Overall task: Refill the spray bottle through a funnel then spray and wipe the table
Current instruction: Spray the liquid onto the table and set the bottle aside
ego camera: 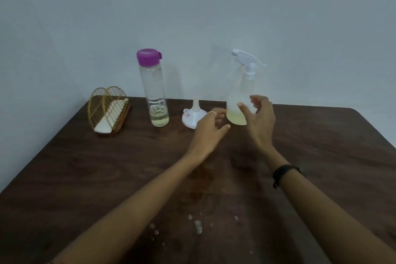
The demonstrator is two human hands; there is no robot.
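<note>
Napkin holder (108, 111): gold wire, arched, on a brown base at the far left of the table (85, 178); white napkins sit inside.
Water bottle (153, 88): clear, tall, upright, purple cap on; a little pale yellowish liquid at the bottom.
Funnel (192, 117): white plastic, lying mouth-down with the spout up, between the water bottle and the spray bottle.
Left hand (209, 127): fingers loosely spread, holding nothing; it hovers just in front of the funnel and partly covers its rim. A thin ring shows on one finger.
Spray bottle (241, 96): translucent, white trigger head screwed on, upright near the wall; pale liquid low inside.
Right hand (258, 118): fingers and thumb spread wide before the spray bottle's lower body, gripping nothing; contact cannot be told. A black band circles the wrist.
Table: dark wood grain, with small wet drops near the front.
</note>
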